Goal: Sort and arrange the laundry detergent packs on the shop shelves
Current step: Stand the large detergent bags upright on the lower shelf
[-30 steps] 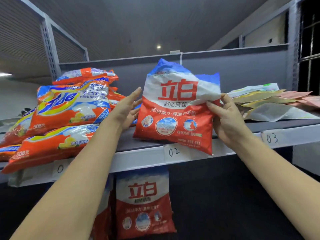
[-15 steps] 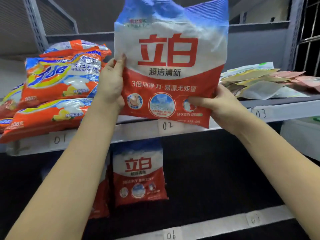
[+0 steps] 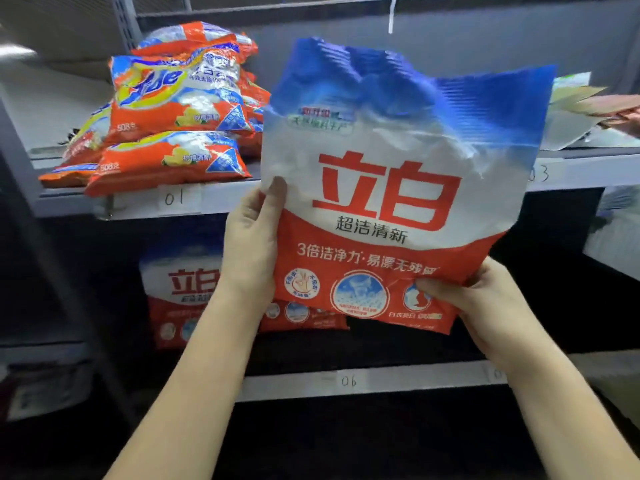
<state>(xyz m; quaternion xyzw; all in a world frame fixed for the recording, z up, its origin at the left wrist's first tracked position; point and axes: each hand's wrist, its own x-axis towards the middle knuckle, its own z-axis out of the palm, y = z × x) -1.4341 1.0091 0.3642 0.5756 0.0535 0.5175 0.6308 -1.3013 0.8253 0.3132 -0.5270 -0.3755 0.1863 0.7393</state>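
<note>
A grey metal shop shelf unit fills the view, its pale front edges carrying small handwritten paper labels. The upper shelf [image 3: 221, 202] bears the label 01 [image 3: 175, 198] under a heap of orange detergent packs [image 3: 173, 109], which lie flat and overlap one another, some hanging a little over the shelf's front lip. Farther right on the same shelf, partly hidden, sits a loose pile of flat pale pouches [image 3: 585, 109] above a label that seems to read 03 [image 3: 540, 173]. A grey back panel [image 3: 450, 39] closes the shelf behind them, with a white tie [image 3: 391, 15] hanging down from its top rail. In front of all this the person holds up a large red, white and blue detergent pack [image 3: 391, 188], upright and slightly tilted, in the air before the upper shelf's edge and touching neither shelf. The left hand [image 3: 251, 244] grasps the pack's left edge, thumb pressed on the front and the other fingers hidden behind it; the right hand [image 3: 485, 306] pinches the lower right corner, thumb on the front, fingers curled beneath. On the lower shelf [image 3: 398, 379], marked 06 [image 3: 348, 381], a second pack of the same red and white kind [image 3: 187, 292] stands upright in the dark bay, partly covered by the left forearm and the held pack. The bay behind it is deep in shadow. A blurred perforated upright post [image 3: 126, 19] rises at the upper left.
</note>
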